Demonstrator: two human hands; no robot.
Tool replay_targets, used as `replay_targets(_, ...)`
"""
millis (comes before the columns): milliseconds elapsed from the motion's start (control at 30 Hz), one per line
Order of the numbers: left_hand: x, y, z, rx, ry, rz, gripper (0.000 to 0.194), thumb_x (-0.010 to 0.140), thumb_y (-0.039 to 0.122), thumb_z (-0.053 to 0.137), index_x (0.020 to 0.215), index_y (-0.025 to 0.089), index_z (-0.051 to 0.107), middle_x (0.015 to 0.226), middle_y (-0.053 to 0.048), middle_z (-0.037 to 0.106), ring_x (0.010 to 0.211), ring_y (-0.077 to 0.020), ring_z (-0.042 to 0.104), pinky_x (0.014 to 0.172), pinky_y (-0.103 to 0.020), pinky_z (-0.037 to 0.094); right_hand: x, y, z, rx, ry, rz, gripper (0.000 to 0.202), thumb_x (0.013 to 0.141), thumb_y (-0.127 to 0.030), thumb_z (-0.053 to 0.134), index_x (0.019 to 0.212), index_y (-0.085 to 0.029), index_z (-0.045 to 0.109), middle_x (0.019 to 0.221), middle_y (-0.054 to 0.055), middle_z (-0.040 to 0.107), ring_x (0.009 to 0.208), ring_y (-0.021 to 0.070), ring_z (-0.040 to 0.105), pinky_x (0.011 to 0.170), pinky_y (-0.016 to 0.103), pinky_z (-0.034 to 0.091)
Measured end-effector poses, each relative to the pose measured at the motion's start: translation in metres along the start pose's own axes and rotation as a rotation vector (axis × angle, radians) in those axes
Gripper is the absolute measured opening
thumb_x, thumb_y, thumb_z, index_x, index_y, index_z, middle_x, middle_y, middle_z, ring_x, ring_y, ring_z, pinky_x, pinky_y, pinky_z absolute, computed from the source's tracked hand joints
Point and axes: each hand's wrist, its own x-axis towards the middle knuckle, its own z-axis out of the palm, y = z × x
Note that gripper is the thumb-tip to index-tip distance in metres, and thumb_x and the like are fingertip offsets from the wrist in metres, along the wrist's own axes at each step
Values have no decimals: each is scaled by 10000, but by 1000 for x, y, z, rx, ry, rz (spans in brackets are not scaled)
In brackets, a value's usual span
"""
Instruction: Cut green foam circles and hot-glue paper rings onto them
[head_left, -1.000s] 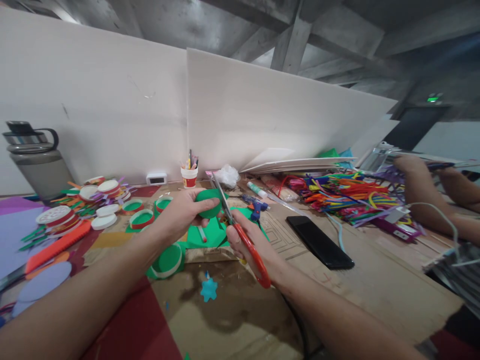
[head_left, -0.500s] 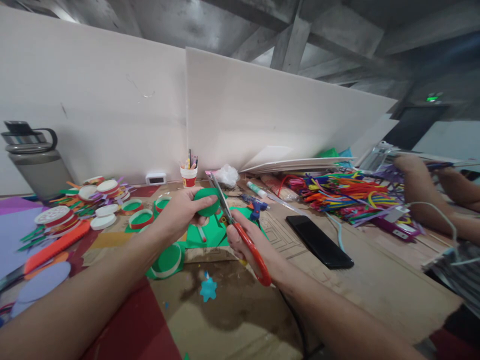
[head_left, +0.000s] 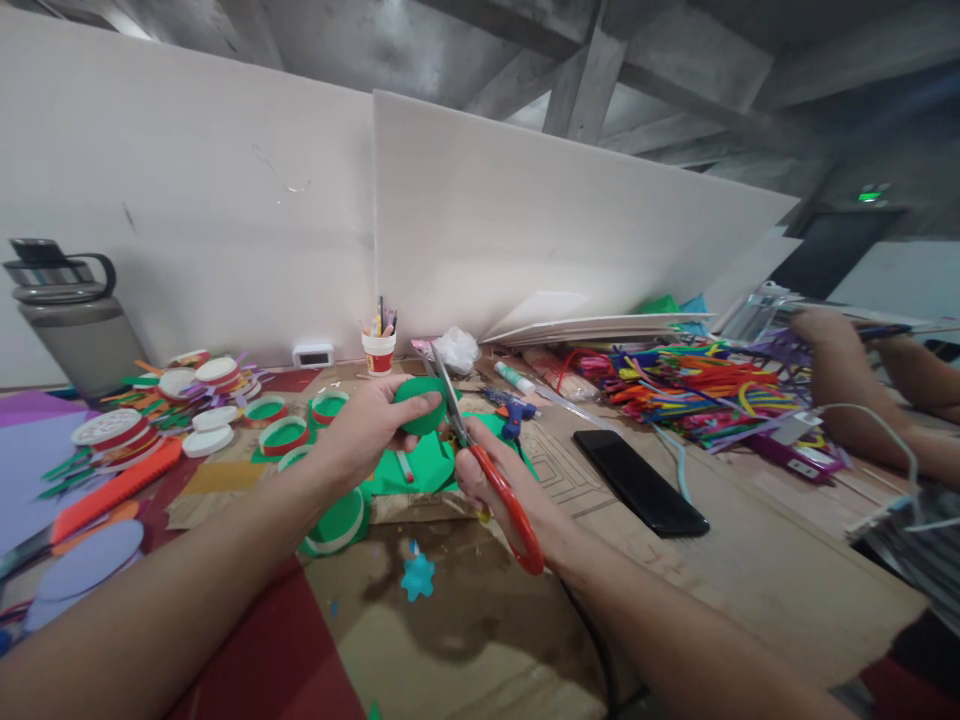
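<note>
My left hand (head_left: 375,420) is closed on a round green piece (head_left: 424,403), pinching it with the thumb on top; whether it is a bare disc or has a ring beneath I cannot tell. In my right hand (head_left: 499,470) are red-handled scissors (head_left: 506,510), their blades pointing away from me along the right edge of the green piece. Below both hands lie green sheets (head_left: 427,465). To the left sit several rings with green bottoms, such as a red-and-white ring (head_left: 283,435) and a larger white-rimmed one (head_left: 335,522).
A blue glue gun (head_left: 517,418) and a black phone (head_left: 639,483) lie to the right, before a heap of pipe cleaners (head_left: 697,385). A blue paper star (head_left: 418,577) lies nearer me. At far left stand a bottle (head_left: 75,330) and a red-handled cutter (head_left: 116,490). A co-worker's arm (head_left: 847,380) reaches in.
The green piece in my left hand has shifted slightly right and turned a little against the blades. The scissors remain in nearly the same place.
</note>
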Motion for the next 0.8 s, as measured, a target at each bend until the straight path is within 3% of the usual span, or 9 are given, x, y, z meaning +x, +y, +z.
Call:
replay_targets(500, 2, -2, 1, -13, -3, 4, 275, 735, 401, 703, 814, 162, 594, 632, 17, 595, 438, -55, 456, 400, -180, 334, -3, -4, 2, -14, -1, -5, 458, 880, -610, 440, 1118, -220, 464, 643, -51, 390, 545, 111, 361, 505, 244, 339)
replay_targets(800, 2, -7, -1, 20, 19, 8, 262, 724, 392, 708, 797, 171, 588, 646, 22, 566, 445, -56, 462, 409, -183, 342, -2, -5, 1, -27, 12, -18, 381, 871, -587, 469, 966, -218, 474, 660, -45, 408, 569, 107, 368, 525, 238, 345)
